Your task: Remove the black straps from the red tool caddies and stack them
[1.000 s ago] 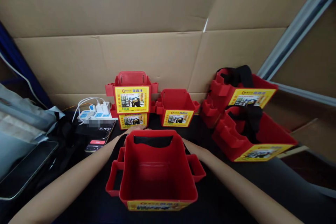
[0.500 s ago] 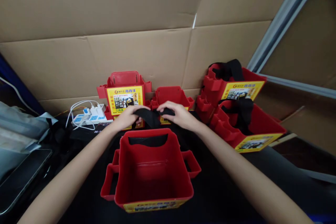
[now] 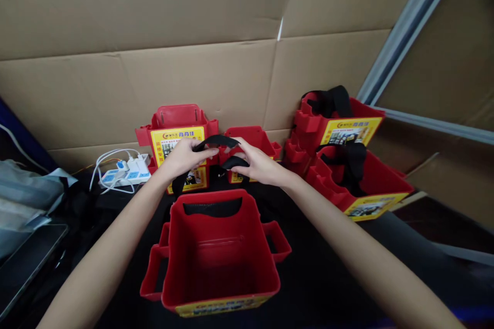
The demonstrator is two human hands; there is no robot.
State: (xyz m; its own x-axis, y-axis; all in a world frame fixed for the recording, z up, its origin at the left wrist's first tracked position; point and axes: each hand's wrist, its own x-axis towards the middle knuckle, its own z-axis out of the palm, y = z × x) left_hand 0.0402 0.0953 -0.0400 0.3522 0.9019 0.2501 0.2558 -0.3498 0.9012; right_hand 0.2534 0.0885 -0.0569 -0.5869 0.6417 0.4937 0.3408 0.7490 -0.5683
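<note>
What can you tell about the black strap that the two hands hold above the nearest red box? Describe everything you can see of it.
The black strap looks like flat woven webbing, matt and limp. The left hand pinches one part and the right hand another, so it arches between them. A length hangs from the left hand toward the red tool box, and a band of black webbing lies across the slot in the box's far wall. Whether the two are one piece cannot be told.
</note>
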